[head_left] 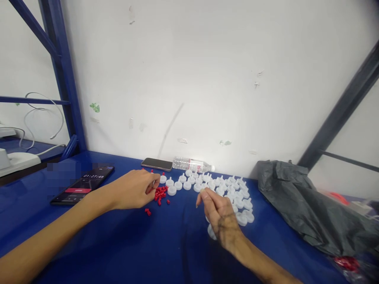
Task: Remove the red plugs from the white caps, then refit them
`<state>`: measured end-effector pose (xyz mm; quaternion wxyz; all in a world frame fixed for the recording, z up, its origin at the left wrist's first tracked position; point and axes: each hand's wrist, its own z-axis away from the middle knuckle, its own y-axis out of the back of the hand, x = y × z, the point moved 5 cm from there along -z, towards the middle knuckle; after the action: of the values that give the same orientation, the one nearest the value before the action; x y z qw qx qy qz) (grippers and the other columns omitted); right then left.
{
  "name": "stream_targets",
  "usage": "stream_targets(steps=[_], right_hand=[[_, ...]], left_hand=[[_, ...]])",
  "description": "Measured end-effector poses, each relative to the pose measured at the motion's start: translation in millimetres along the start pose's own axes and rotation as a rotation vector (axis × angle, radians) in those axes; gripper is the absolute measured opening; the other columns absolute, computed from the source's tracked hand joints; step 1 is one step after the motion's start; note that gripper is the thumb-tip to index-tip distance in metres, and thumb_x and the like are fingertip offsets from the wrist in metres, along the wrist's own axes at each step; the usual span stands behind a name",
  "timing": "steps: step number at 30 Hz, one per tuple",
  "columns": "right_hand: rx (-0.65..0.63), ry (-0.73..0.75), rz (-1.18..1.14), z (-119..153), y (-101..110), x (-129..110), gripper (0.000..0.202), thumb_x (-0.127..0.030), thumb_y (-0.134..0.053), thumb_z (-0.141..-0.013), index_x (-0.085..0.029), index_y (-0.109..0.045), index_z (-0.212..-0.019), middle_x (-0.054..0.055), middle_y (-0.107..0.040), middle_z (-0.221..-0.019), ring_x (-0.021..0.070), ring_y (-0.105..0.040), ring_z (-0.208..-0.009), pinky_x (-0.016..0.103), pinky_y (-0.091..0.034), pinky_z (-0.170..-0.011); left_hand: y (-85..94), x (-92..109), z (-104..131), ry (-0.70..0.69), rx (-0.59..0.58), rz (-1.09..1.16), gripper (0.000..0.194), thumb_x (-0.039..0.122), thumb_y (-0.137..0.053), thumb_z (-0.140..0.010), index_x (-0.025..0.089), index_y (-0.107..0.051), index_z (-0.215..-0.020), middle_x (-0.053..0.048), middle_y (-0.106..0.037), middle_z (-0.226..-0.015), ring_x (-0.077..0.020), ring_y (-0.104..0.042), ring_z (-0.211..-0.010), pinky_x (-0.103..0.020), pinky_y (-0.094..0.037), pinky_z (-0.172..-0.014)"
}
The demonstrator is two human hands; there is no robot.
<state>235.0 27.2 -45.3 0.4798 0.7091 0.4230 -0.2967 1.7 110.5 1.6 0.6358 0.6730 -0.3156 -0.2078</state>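
Note:
My left hand (136, 190) is closed, fingertips curled down beside a small heap of red caps (161, 192). Whatever it pinches, if anything, is hidden behind the fingers. My right hand (218, 209) is also closed, thumb and fingers drawn together at the near edge of a spread of white spouted lids (243, 203). What lies between its fingertips is too small to make out. Between the two hands a white lid (171, 191) rests on the blue table. Another lid (212, 232) shows partly from under the right hand.
A phone with a running timer (85, 185) lies at left; a second phone (156, 164) and a clear plastic bottle (192, 164) lie along the wall. A dark grey plastic bag (296, 201) covers the right side. Blue frame posts (66, 75) rise at left.

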Motion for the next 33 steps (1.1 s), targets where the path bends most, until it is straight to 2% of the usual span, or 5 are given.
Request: stream_targets(steps=[12, 16, 20, 30, 33], right_hand=[[-0.115, -0.033, -0.285, 3.0, -14.2, -1.8, 0.053, -0.061, -0.039, -0.105, -0.02, -0.063, -0.079, -0.003, -0.053, -0.057, 0.0127, -0.049, -0.053, 0.025, -0.036, -0.055], [0.025, 0.054, 0.05, 1.6, 4.4, -14.0, 0.049, -0.055, -0.039, -0.106, -0.022, -0.063, -0.078, -0.002, -0.056, -0.062, 0.0143, -0.052, -0.058, 0.028, -0.037, -0.061], [-0.091, 0.069, 0.263, 1.7, 2.9, -21.5, 0.049, -0.054, -0.037, -0.108, -0.025, -0.066, -0.081, -0.001, -0.065, -0.065, 0.0155, -0.06, -0.059, 0.03, -0.04, -0.066], [-0.248, 0.013, -0.192, 0.8, -11.5, -20.7, 0.057, -0.064, -0.039, -0.104, -0.02, -0.071, -0.09, 0.007, -0.072, -0.098, 0.0209, -0.068, -0.091, 0.033, -0.054, -0.085], [-0.234, -0.019, -0.231, 1.1, -8.9, -23.8, 0.056, -0.065, -0.038, -0.104, -0.021, -0.07, -0.092, 0.008, -0.069, -0.113, 0.0219, -0.068, -0.096, 0.03, -0.059, -0.073]], left_hand=[[-12.1, 25.0, -0.8, -0.164, 0.145, 0.01, 0.008, 0.022, -0.047, -0.093, 0.022, -0.053, -0.088, 0.0, -0.065, -0.076, -0.0183, -0.056, -0.067, -0.032, -0.028, -0.062], [-14.5, 27.7, -0.6, -0.178, 0.153, 0.015, 0.007, 0.021, -0.048, -0.092, 0.022, -0.052, -0.087, 0.001, -0.064, -0.075, -0.0171, -0.053, -0.064, -0.032, -0.028, -0.061], [-15.4, 28.4, 0.1, -0.196, 0.161, 0.018, 0.005, 0.019, -0.05, -0.091, 0.022, -0.051, -0.087, 0.001, -0.062, -0.074, -0.0162, -0.052, -0.062, -0.032, -0.028, -0.06], [-17.5, 29.7, 0.3, -0.236, 0.159, 0.037, 0.006, 0.017, -0.051, -0.09, 0.022, -0.049, -0.086, 0.001, -0.062, -0.075, -0.0157, -0.053, -0.063, -0.032, -0.03, -0.061], [-17.9, 30.1, 0.0, -0.229, 0.154, 0.046, 0.007, 0.018, -0.05, -0.09, 0.022, -0.048, -0.085, 0.002, -0.061, -0.073, -0.015, -0.052, -0.06, -0.031, -0.029, -0.06]])
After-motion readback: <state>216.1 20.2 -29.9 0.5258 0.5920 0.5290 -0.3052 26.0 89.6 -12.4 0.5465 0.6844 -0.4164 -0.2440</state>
